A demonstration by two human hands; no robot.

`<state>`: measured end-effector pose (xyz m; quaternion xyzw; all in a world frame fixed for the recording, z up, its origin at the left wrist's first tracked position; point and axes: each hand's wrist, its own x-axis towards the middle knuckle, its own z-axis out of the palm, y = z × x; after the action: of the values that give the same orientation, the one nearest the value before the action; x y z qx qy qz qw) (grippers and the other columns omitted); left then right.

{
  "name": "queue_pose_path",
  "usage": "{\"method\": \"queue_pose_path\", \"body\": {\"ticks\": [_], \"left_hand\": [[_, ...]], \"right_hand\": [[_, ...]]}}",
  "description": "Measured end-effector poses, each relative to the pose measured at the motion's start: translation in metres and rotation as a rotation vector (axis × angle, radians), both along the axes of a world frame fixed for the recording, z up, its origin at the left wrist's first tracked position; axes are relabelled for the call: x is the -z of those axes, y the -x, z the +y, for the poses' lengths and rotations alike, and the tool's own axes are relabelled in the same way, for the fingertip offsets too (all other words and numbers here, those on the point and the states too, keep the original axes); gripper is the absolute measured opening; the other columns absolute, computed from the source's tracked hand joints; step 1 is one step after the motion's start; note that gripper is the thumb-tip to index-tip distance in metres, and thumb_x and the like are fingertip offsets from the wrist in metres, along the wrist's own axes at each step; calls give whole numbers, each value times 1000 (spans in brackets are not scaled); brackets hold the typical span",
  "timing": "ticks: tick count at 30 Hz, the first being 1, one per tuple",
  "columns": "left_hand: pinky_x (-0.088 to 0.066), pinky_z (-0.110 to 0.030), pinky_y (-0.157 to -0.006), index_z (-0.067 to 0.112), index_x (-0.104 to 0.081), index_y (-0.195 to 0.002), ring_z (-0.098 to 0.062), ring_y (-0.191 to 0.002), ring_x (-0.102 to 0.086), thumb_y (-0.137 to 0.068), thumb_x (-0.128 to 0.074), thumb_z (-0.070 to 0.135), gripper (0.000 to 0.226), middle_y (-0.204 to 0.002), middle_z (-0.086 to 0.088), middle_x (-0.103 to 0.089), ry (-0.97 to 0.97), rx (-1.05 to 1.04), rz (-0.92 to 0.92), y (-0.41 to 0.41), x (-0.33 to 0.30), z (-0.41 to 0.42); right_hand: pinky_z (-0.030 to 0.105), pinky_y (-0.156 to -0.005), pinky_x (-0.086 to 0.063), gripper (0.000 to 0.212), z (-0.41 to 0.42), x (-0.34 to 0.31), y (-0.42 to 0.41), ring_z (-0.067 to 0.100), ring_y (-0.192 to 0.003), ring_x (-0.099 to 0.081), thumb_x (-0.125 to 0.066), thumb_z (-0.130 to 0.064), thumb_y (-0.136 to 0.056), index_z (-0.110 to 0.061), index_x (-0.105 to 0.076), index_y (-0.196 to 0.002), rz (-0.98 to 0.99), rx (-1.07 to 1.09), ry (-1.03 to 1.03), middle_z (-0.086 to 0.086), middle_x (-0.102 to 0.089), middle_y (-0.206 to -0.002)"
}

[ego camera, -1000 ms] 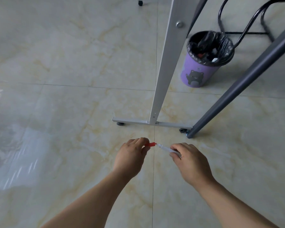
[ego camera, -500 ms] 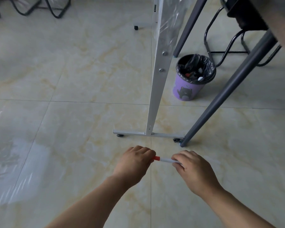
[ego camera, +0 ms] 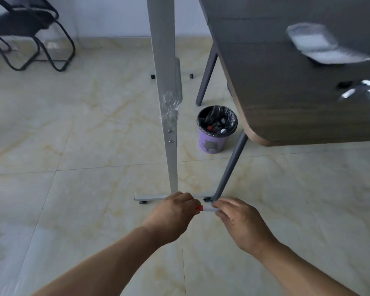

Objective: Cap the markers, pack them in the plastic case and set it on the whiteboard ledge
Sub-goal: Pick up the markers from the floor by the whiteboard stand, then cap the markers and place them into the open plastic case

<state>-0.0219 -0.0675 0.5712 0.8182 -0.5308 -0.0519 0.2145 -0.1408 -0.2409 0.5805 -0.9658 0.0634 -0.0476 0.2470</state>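
A white marker with a red cap is held level between both hands, above the floor. My left hand is closed around the red cap end. My right hand grips the white barrel. The cap sits against the barrel with only a short red piece showing. A blurred clear plastic case lies on the dark table at the upper right. The whiteboard stand's grey post rises just beyond my hands; its ledge is out of view.
The stand's foot bar with casters lies on the tiled floor right behind my hands. A grey table leg slants down beside it. A purple waste bin with a black liner stands under the table. A black chair is far left.
The view has tilted upward, bringing the table top and the plastic case into sight. My hands have come closer together, and less of the red cap and barrel shows between them.
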Motion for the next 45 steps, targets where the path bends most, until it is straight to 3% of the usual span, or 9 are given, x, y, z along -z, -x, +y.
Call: {"method": "queue_pose_path", "body": {"ticks": [3,6,13,17,21,25,35,40,45], "left_hand": [[-49,-32,-54,20,-64,-90,-19,-63,-54,-93,-45,32,22,-77,3,-61,21,11,-66,-1,-47,-2],[-48,-32,-53,21,-64,-90,-20,-62,-52,-95,-42,36,27,-76,3,-58,76,26,-117,-1,-83,-6],[-48,-32,-59,20,-64,-92,-20,-68,-54,-96,-44,34,24,-80,3,-59,187,171,-179,5,-193,-80],[-44,-25,-60,25,-65,-94,-15,-69,-54,-96,-40,40,30,-83,7,-61,233,191,-220,16,-239,-138],[-49,-32,-62,25,-66,-93,-19,-72,-54,-95,-41,41,30,-87,4,-58,231,178,-191,29,-264,-210],[-46,-36,-70,26,-65,-101,-22,-85,-51,-96,-45,38,23,-95,2,-54,123,119,-134,40,-263,-265],[-47,-33,-77,32,-61,-108,-18,-95,-50,-97,-39,43,27,-101,5,-53,-216,-29,-56,43,-210,-387],[-46,-32,-79,33,-62,-109,-15,-95,-49,-97,-38,43,28,-103,7,-53,-250,-130,19,46,-192,-411],[-45,-30,-81,33,-62,-111,-16,-96,-50,-97,-38,42,29,-106,8,-56,-278,-192,26,44,-181,-418]], "right_hand": [[16,-84,-42,19,-4,-43,2,14,-90,-63,-66,-12,-85,-16,-68,-103,-9,7,-18,-2,-69,-100],[11,-82,-37,19,-11,-81,5,11,-91,-58,-55,-20,-90,-17,-66,-105,-33,-11,-30,-5,-66,-102],[27,-73,-47,24,-76,-196,36,13,-84,-58,-48,-33,-89,-22,-65,-101,-149,129,118,-6,-67,-98],[25,-73,-47,28,-124,-239,57,11,-88,-59,-44,-37,-90,-23,-65,-103,-187,230,187,-8,-66,-100],[27,-70,-46,19,-186,-267,75,12,-88,-57,-50,-31,-89,-22,-63,-99,-181,294,232,-8,-63,-99],[29,-69,-45,11,-241,-267,84,15,-88,-57,-60,-21,-89,-19,-63,-99,-131,300,252,-5,-61,-97],[37,-72,-50,9,-382,-206,62,20,-83,-58,-63,-23,-85,-20,-66,-93,-53,157,156,-3,-64,-91],[36,-74,-48,9,-413,-182,51,22,-83,-56,-64,-24,-84,-21,-65,-92,-24,61,145,-3,-61,-89],[35,-65,-51,9,-420,-164,44,18,-76,-56,-69,-23,-79,-25,-66,-87,5,40,123,-6,-60,-83]]}}
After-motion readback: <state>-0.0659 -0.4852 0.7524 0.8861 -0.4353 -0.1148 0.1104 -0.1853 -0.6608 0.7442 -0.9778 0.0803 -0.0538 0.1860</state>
